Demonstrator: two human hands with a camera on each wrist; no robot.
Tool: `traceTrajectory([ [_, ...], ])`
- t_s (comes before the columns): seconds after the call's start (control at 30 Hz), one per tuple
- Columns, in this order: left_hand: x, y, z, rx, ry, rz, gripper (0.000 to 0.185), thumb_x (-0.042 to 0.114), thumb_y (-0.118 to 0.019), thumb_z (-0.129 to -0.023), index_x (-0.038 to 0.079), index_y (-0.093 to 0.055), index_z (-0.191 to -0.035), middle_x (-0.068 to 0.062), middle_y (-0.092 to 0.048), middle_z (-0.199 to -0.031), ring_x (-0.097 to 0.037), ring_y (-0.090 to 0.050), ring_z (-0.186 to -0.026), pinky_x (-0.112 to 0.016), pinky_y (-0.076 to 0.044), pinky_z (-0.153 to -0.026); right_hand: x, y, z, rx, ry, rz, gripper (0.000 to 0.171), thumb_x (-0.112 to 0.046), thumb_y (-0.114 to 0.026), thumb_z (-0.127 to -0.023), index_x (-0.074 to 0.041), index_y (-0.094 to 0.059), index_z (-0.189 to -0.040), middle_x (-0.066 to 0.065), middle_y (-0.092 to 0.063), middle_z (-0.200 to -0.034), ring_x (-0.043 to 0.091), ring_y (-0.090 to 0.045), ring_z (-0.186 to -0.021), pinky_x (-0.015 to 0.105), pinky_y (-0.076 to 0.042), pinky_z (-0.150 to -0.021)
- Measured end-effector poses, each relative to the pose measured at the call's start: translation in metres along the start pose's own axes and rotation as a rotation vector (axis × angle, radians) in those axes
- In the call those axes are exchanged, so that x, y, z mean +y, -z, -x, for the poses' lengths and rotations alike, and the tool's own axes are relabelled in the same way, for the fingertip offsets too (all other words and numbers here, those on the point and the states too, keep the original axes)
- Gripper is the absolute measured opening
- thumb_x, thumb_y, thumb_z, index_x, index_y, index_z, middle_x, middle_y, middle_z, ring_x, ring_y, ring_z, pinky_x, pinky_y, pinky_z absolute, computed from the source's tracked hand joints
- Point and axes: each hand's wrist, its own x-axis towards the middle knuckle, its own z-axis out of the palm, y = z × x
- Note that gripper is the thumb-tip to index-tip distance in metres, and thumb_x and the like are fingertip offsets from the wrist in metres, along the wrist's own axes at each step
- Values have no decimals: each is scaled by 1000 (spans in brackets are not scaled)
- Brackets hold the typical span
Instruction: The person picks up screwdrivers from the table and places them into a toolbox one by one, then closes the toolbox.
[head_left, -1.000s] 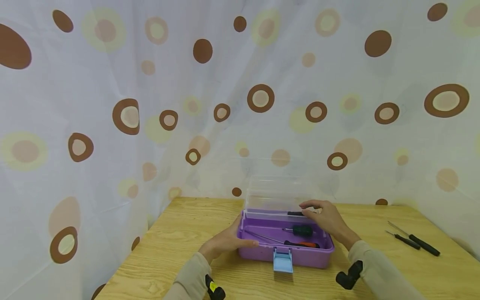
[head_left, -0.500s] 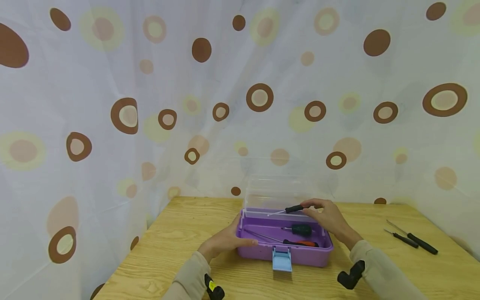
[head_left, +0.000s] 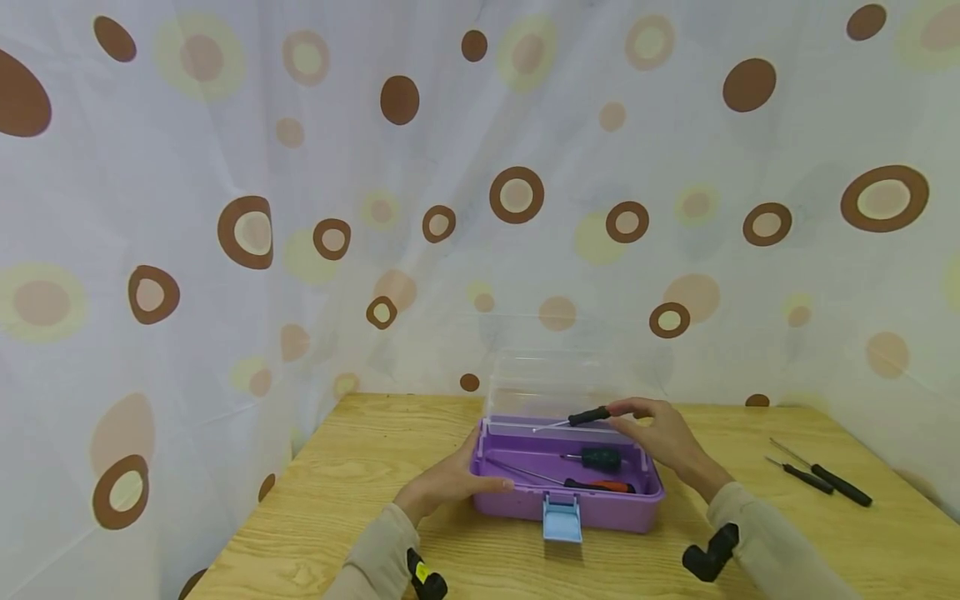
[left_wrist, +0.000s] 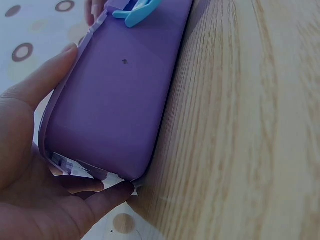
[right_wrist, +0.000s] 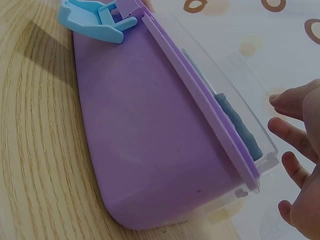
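Note:
A purple toolbox (head_left: 577, 510) with a light blue latch (head_left: 562, 521) stands on the table, its clear lid (head_left: 551, 379) tipped back. My left hand (head_left: 450, 479) grips the toolbox's left end, thumb along the front rim and fingers round the far corner. A black-handled screwdriver (head_left: 587, 417) slants at the back, by the lid's edge. My right hand (head_left: 667, 433) is beside its handle end, and the right wrist view shows loose fingers (right_wrist: 295, 137) apart from it. Inside lie a stubby dark screwdriver (head_left: 602, 459) and a long one with a black-and-orange handle (head_left: 600, 486).
Two more black-handled tools, a shorter one (head_left: 808, 478) and a longer one (head_left: 840, 485), lie on the wooden table (head_left: 352, 475) to the right. A white curtain with brown circles (head_left: 420, 150) hangs behind the table and along its left side.
The black-handled screwdriver's handle has risen from lying flat to a slant. My right hand has since drawn slightly right, off the handle. My left hand stays on the toolbox.

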Motion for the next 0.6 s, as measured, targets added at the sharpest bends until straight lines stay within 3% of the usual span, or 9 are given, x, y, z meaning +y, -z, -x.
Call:
traceTrajectory([
  [0.27, -2, -1, -1, -2, 1, 6, 118, 28, -82, -89, 17, 7, -167, -15, -22, -167, -38, -26, -150, -58, -15, -121, 4, 7, 5, -4, 4, -13, 43, -37, -70, -100, -5, -70, -129, 17, -67, -130, 42, -52, -124, 62, -46, -96],
  [0.6, -3, -1, -1, -7, 1, 12, 118, 29, -82, -89, 19, 6, -167, -12, -23, -167, -37, -28, -149, -58, -16, -121, 13, 19, 9, 11, 10, 9, 47, -38, -68, -101, -3, -68, -132, 17, -67, -130, 44, -52, -125, 67, -43, -97],
])
